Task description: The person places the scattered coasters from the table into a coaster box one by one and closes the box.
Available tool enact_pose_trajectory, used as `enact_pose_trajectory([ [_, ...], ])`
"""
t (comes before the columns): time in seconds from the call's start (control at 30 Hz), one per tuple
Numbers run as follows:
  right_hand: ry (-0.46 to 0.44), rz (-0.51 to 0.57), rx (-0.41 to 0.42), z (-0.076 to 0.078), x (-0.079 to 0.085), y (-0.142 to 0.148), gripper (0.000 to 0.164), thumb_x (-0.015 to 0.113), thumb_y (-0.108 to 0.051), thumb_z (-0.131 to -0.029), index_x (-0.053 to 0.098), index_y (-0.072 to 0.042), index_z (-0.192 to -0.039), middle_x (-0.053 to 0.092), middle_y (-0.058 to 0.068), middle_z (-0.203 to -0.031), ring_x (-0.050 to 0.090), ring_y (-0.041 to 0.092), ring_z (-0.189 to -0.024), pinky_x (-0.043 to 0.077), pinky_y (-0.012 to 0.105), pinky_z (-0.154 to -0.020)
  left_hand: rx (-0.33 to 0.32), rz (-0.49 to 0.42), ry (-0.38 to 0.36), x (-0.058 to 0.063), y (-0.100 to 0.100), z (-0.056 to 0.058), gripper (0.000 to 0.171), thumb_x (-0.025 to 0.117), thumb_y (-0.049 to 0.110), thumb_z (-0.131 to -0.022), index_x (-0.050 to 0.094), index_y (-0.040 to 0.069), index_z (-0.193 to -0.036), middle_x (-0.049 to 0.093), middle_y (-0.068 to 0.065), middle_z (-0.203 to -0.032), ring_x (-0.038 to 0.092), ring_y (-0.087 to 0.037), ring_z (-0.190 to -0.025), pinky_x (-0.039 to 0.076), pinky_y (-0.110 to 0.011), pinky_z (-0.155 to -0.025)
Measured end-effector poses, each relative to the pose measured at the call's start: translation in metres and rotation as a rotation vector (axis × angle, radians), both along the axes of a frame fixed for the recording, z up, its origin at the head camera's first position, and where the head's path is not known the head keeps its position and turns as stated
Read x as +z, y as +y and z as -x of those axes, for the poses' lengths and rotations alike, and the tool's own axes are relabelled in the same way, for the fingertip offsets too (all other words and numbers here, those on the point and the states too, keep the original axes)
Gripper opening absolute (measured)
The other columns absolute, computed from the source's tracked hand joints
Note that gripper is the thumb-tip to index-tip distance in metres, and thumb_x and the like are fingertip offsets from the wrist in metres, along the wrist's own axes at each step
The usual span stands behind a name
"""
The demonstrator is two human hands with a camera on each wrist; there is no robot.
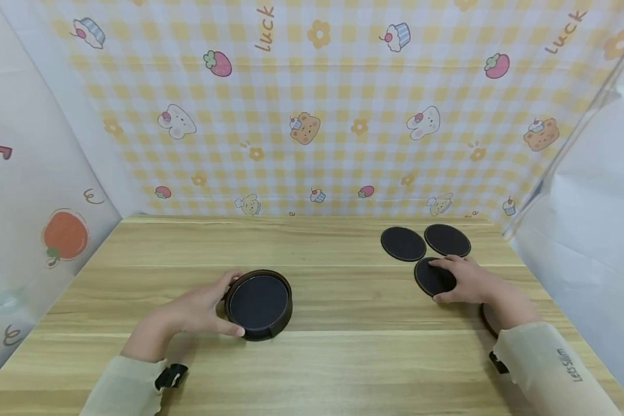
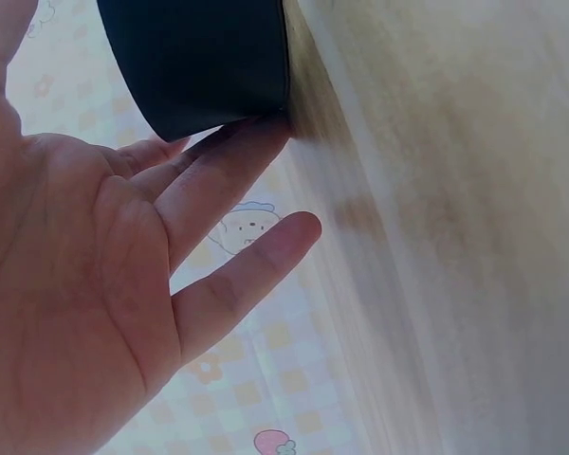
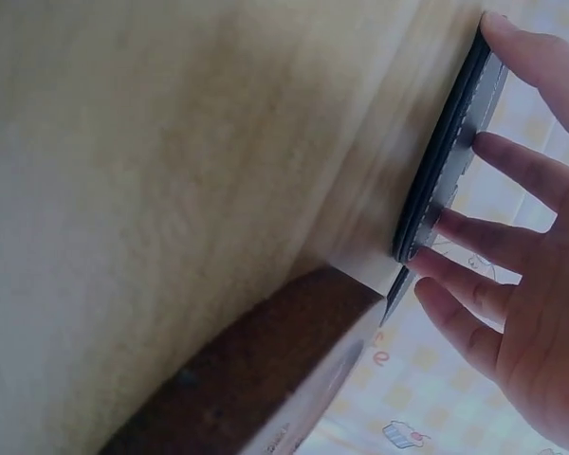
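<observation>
"One by one, what do we see?"
"Left hand grips a round coaster holder within its curve; right hand touches a black coaster beneath; whether pinching, we can't tell."

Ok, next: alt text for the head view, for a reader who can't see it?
A person's left hand holds a round black holder with a dark disc inside, while the right hand holds another dark disc on a wooden table. Two more discs lie beyond it, a partly hidden brown item nearer; a yellow checked cloth hangs behind.
</observation>
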State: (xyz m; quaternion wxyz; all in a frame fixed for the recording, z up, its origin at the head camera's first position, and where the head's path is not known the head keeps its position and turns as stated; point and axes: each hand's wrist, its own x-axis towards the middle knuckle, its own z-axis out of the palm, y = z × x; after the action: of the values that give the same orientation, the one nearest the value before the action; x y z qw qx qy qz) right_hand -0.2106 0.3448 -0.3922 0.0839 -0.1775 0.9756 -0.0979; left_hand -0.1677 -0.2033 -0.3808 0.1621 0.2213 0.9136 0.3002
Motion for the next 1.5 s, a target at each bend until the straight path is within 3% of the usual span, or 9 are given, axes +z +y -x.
enact_pose_trajectory([
  [0.27, -0.005, -0.002, -0.004, -0.001, -0.001, -0.003, 0.083, 0.083, -0.049, -0.074, 0.055, -0.007, -0.139, 0.043, 0.037, -0.143, 0.035, 0.067, -0.126, 0.040, 0.072, -0.093, -0.003, -0.006, 0.003, 0.000, 0.000, 0.000, 0.111, 0.086, 0.052, -0.070, 0.025, 0.007, -0.151, 0.052, -0.018, -0.144, 0.052, -0.038, -0.130, 0.043, -0.060, -0.103],
  [0.97, 0.060, 0.018, 0.049, -0.009, 0.004, -0.029, 0.077, 0.082, -0.049, -0.074, 0.059, -0.013, -0.137, 0.049, 0.027, -0.141, 0.044, 0.058, -0.123, 0.044, 0.068, -0.092, -0.001, -0.012, 0.002, -0.002, -0.001, 0.000, 0.113, 0.085, 0.054, -0.070, 0.024, 0.006, -0.151, 0.050, -0.019, -0.146, 0.050, -0.039, -0.133, 0.041, -0.060, -0.105],
  [1.27, 0.101, -0.001, 0.081, -0.010, 0.006, -0.048, 0.075, 0.079, -0.052, -0.075, 0.059, -0.017, -0.138, 0.050, 0.028, -0.143, 0.045, 0.056, -0.126, 0.045, 0.068, -0.094, -0.004, -0.019, -0.001, -0.002, -0.002, 0.000, 0.110, 0.085, 0.053, -0.070, 0.025, 0.009, -0.150, 0.054, -0.017, -0.141, 0.053, -0.037, -0.129, 0.044, -0.058, -0.102],
  [1.5, 0.114, 0.009, 0.108, -0.009, 0.008, -0.066, 0.073, 0.078, -0.050, -0.076, 0.058, -0.019, -0.139, 0.048, 0.027, -0.146, 0.047, 0.054, -0.125, 0.046, 0.064, -0.094, -0.001, -0.049, -0.010, -0.001, -0.002, 0.001, 0.110, 0.087, 0.050, -0.069, 0.025, 0.007, -0.149, 0.053, -0.021, -0.143, 0.048, -0.042, -0.134, 0.041, -0.062, -0.105],
])
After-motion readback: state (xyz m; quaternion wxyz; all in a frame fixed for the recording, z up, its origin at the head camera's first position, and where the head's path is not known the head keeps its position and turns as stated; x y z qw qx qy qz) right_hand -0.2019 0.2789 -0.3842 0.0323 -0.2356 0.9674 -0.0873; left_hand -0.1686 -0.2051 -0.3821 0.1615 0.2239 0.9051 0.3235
